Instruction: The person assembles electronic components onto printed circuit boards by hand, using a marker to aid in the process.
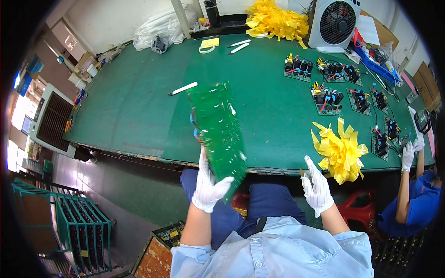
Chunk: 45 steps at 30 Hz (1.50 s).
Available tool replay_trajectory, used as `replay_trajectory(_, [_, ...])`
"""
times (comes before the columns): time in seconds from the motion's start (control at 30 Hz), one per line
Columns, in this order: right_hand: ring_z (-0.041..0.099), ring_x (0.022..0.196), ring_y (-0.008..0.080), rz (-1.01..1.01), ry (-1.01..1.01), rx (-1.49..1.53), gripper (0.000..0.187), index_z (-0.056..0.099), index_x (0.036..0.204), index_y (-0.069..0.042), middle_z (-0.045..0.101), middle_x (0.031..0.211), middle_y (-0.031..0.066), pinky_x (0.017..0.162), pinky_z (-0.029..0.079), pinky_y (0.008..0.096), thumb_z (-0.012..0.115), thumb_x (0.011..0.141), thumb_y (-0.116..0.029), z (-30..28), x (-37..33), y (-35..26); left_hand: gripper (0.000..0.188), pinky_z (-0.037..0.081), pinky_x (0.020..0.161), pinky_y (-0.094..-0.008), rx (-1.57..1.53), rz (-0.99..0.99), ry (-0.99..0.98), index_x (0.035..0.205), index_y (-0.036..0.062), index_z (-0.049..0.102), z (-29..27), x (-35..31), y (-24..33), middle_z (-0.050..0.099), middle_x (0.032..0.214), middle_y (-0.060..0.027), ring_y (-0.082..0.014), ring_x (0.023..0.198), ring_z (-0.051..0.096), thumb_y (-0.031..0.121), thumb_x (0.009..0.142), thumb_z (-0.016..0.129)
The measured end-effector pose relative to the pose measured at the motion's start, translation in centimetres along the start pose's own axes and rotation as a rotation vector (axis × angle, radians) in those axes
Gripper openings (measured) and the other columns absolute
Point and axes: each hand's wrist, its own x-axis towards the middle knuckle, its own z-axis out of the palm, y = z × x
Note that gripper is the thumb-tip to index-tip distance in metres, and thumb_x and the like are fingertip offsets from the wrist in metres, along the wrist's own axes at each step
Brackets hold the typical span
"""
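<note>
My left hand, in a white glove, is closed on the lower edge of a green circuit board. The board is tilted and smeared by motion, its solder side facing up, with blue and red parts along its left edge. At the table's front edge, my gloved right hand has its fingers apart; a tiny brownish bit shows by the fingertips, too small to name. Just beyond that hand is a bunch of yellow tape strips. A white-handled pen-like tool lies left of the board.
Several populated circuit boards stand on the right of the green table. A fan and a yellow strip pile are at the back. A co-worker's gloved hands work at far right. A green rack stands lower left.
</note>
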Motion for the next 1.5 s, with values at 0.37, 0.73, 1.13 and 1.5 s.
replay_trajectory(0.37, [0.051,0.056,0.0120,0.101,0.090,0.120,0.037,0.045,0.120,-0.002,0.053,0.073,0.0048,0.056,0.046,0.0245,0.056,0.084,-0.002,1.0,1.4,0.4,0.080,0.045,0.082,-0.0410,1.289,0.581,-0.779,0.126,0.0232,0.052,-4.3,7.2,0.8,0.052,0.114,-0.0130,-0.0303,0.101,0.055,0.026,0.051,0.081])
replay_trajectory(0.73, [0.059,0.073,0.0299,-0.187,-0.070,-0.305,0.017,0.057,0.098,-0.006,0.057,0.082,0.0114,0.058,0.048,0.0389,0.059,0.082,-0.012,3.4,4.8,-0.1,0.085,0.030,0.103,-0.0497,1.120,0.395,-0.682,0.131,0.0129,0.045,0.4,5.4,2.3,0.042,0.131,-0.0162,-0.0368,0.124,0.038,0.045,0.060,0.078])
replay_trajectory(1.13, [0.056,0.069,0.0317,-0.075,-0.254,-0.347,0.014,0.058,0.095,-0.007,0.053,0.077,0.0119,0.055,0.045,0.0412,0.060,0.081,-0.012,3.8,4.9,-1.7,0.065,0.034,0.096,-0.0473,1.154,0.403,-0.548,0.129,0.0069,0.048,6.1,-0.7,-4.4,0.054,0.115,-0.0099,-0.0267,0.107,0.051,0.026,0.071,0.070])
replay_trajectory(1.5, [0.057,0.066,0.0285,-0.094,-0.211,-0.452,0.018,0.053,0.092,-0.005,0.051,0.076,0.0123,0.051,0.045,0.0388,0.059,0.076,-0.011,4.5,4.8,-2.2,0.066,0.037,0.084,-0.0438,1.064,0.319,-0.502,0.125,0.0086,0.050,6.6,-0.7,-4.2,0.055,0.108,-0.0101,-0.0293,0.104,0.051,0.021,0.064,0.074])
